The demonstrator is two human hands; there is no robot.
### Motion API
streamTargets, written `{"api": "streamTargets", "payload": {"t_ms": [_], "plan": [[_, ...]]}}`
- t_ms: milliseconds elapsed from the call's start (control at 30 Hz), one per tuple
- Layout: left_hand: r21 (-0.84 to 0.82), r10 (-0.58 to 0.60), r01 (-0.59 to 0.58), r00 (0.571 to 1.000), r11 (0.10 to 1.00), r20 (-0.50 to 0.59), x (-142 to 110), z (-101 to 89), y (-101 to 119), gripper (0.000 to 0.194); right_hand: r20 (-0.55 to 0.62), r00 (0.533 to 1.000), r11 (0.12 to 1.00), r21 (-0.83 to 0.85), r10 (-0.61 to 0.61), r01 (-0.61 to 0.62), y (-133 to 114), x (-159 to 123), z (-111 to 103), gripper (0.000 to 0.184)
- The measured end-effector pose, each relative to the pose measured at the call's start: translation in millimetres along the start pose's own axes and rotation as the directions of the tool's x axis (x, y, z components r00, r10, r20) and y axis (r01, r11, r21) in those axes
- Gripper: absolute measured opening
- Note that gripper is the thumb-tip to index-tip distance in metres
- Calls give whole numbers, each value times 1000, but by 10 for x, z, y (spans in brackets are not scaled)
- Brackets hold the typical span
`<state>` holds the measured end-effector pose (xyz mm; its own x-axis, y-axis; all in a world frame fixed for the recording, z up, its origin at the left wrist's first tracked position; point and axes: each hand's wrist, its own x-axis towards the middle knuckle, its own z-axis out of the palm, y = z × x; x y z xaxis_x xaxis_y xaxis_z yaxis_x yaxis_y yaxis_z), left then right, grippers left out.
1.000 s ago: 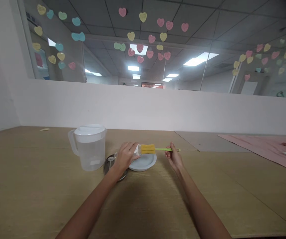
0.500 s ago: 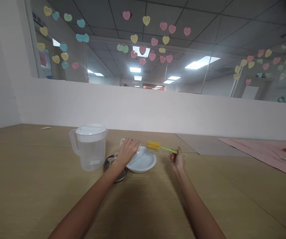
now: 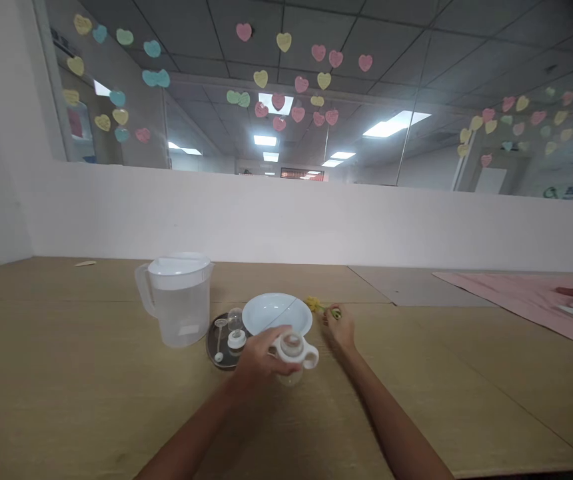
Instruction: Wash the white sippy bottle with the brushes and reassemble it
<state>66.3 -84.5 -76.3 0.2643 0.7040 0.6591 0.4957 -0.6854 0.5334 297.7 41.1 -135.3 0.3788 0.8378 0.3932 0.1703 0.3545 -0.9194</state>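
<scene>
My left hand (image 3: 262,353) is closed around a clear baby bottle (image 3: 291,353) with a white handled collar, its mouth facing up toward me, just in front of the white bowl (image 3: 254,307). In my right hand (image 3: 340,327) is the green handle of a bottle brush (image 3: 313,304); its yellow sponge head points away, to the right of the bowl. Left of the bowl, a dark metal tray (image 3: 212,350) carries a white bottle collar (image 3: 237,340), a clear dome cap (image 3: 235,318) and a small stirrer-like piece (image 3: 219,340).
A translucent lidded pitcher (image 3: 182,307) of water stands left of the tray. At the far right lies a pink cloth (image 3: 511,293) with a partly visible item on it. A white wall (image 3: 276,220) below a window closes off the back of the table.
My left hand has taken the bottle from the bowl's far left side to in front of the bowl. My right hand has shifted slightly left, and the brush head now points away from me.
</scene>
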Motion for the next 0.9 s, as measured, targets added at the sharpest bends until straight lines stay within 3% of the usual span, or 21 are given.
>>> {"api": "streamTargets", "payload": {"t_ms": [67,233,367,533,600,667,767,833,900], "plan": [[-7,30,-29,993,1000,115,-46,76,-16,61,76,993,953,-282,-91,108,15,-10,2,22],[6,-93,94,968,996,233,-56,116,-31,63,238,964,841,-490,-122,228,52,-11,19,20],[86,-112,96,974,992,199,-56,122,-34,72,364,928,775,-563,-77,285,22,-18,5,24],[177,61,-80,992,981,111,-50,101,-134,68,500,866,666,-654,24,359,-134,-71,-26,28],[192,90,-95,995,977,32,-25,20,-213,61,552,830,621,-681,87,388,-231,-108,-43,32],[248,38,-9,993,969,-113,15,-111,-316,46,577,804,580,-707,142,405,-336,-144,-63,37],[382,-98,212,950,899,-297,68,-343,-509,29,604,755,537,-739,258,407,-488,-179,-103,41],[507,-190,332,931,795,-311,75,-460,-642,28,619,704,528,-750,348,399,-582,-185,-141,39],[637,-307,395,918,662,-251,57,-517,-755,29,622,653,523,-762,431,381,-686,-175,-187,38]]}}
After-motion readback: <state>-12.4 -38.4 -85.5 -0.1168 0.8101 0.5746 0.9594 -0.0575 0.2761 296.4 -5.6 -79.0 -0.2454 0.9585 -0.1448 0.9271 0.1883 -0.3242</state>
